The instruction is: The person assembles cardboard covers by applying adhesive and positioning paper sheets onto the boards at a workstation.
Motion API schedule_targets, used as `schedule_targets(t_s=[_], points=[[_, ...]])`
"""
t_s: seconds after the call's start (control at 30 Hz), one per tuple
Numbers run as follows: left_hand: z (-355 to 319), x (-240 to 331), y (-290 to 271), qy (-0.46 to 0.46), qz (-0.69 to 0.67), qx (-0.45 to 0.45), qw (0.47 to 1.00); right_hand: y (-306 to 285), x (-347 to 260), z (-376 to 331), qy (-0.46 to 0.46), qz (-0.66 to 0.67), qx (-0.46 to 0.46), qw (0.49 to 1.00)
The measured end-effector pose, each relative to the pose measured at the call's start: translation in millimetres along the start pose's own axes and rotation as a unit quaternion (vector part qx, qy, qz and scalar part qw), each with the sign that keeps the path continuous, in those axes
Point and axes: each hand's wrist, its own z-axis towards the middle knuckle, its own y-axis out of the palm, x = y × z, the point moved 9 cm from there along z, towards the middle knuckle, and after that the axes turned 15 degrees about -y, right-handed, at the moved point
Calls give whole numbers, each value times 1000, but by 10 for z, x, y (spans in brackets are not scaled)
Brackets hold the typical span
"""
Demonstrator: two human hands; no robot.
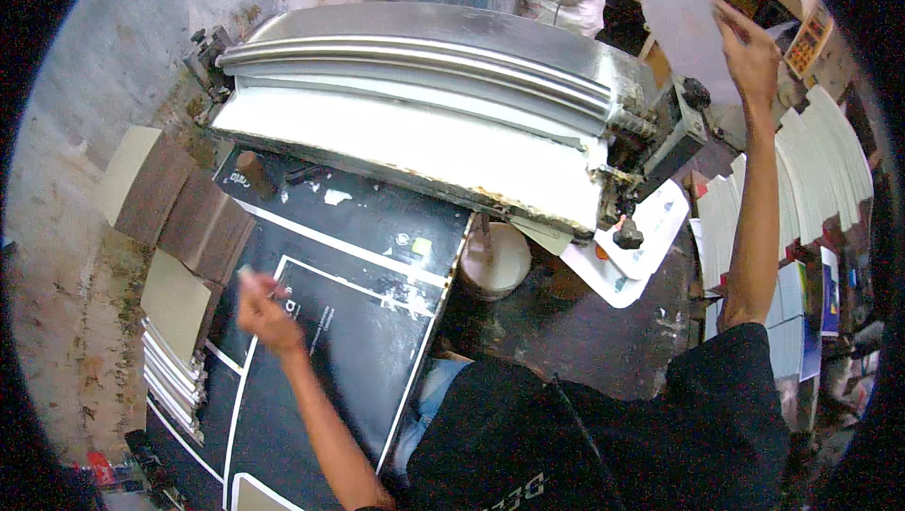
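My left hand (262, 311) rests on a large black printed sheet (358, 322) with white lines, fingers pinched near a small pale scrap; whether it holds the scrap I cannot tell. My right hand (749, 49) is raised high at the upper right and grips a grey flat board (683, 21) by its edge. In front of me stands a wide roller machine (424, 96) with a long white roller and a steel cover.
Brown and tan boards (179, 200) lie stacked at the left with a pile of white-edged sheets (170, 379) below. White fanned sheets (811, 172) stand at the right. A round white tub (495, 261) sits under the machine. Sacks and a barrel are behind.
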Motion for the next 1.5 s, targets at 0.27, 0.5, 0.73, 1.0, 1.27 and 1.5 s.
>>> schedule_targets(t_s=[0.27,0.5,0.73,1.0,1.27,1.5], points=[[-280,1810,2301,12,3,-384,923,793,-2834,4,-355,94,-42,929],[-104,1565,2863,-162,-98,-386,903,1017,-3426,-262,-302,277,-335,848],[232,1391,2772,-215,-155,-380,886,1614,-2957,186,-351,328,-388,787],[554,1415,2658,-225,-85,-354,904,3068,-2983,-57,-305,314,-536,722],[435,1813,2075,183,69,-268,943,3882,-2439,201,-170,160,-507,830],[279,1896,1931,316,109,-253,908,3918,-2367,222,-181,177,-483,839]])
